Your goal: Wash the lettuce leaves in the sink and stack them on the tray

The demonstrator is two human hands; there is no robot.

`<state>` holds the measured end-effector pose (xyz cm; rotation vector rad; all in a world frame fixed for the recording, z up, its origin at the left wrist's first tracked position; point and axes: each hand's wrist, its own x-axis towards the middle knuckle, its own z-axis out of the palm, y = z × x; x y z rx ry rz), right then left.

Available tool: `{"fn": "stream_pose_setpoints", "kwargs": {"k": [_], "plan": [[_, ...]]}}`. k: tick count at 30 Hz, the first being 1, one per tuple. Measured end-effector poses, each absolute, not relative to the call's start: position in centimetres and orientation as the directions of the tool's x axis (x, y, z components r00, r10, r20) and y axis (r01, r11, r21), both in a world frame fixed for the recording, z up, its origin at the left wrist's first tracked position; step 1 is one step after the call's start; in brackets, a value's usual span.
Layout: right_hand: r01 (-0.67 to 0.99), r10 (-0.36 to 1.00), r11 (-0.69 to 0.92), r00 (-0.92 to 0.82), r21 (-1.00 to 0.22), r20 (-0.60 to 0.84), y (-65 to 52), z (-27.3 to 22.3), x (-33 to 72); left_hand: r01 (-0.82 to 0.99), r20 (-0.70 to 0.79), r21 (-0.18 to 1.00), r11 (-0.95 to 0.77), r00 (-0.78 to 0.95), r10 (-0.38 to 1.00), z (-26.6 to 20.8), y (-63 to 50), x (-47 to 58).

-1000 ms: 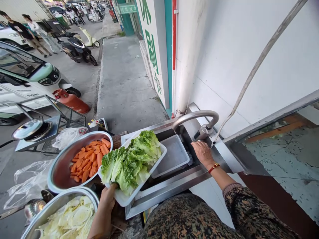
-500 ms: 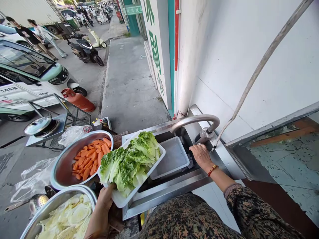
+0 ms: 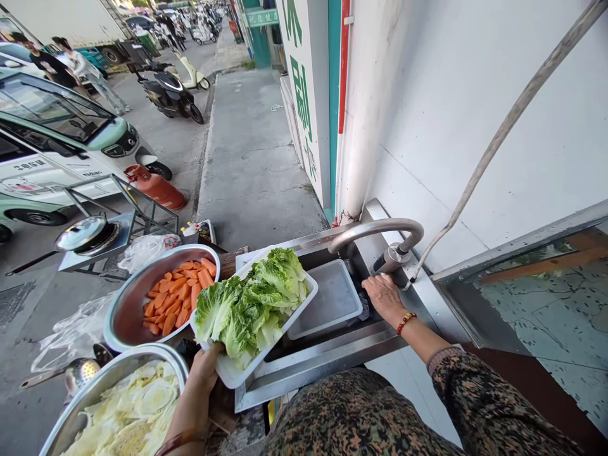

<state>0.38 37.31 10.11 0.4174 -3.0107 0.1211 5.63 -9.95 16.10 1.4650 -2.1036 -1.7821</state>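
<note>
My left hand grips the near left corner of a white plastic tray. Green leafy lettuce is heaped on the tray, which is tilted over the left part of the metal sink. Beside the base of the curved faucet, my right hand rests with its fingers bent downward at the sink's inner edge. What those fingers hold, if anything, is hidden. A second, pale tray lies in the basin under the spout, with no vegetables visible in it.
Left of the sink stand a metal bowl of cut carrots and another bowl of pale sliced cabbage. A skimmer, plastic bags and a lidded pan lie beyond. A white wall rises on the right.
The whole scene shifts slightly to the right as the camera turns. Both hands, the lettuce tray and the tray in the basin keep nearly the same places relative to the sink.
</note>
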Motion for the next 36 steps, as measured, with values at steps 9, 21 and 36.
{"fn": "stream_pose_setpoints", "kwargs": {"k": [9, 21, 36], "plan": [[-0.307, -0.307, 0.952, -0.950, 0.010, 0.054, 36.9, 9.9, -0.2, -0.571, -0.537, 0.804, -0.169, -0.574, -0.618, 14.9, -10.9, 5.7], [-0.348, -0.349, 0.937, -0.934, 0.023, 0.071, 36.9, 9.6, -0.2, -0.561, -0.537, 0.807, -0.182, -0.571, -0.621, 13.8, -11.9, 5.7], [-0.379, -0.381, 0.924, -0.924, 0.058, 0.025, 36.9, 9.5, -0.4, -0.560, -0.540, 0.806, -0.190, -0.565, -0.624, 14.5, -11.3, 5.8]]}}
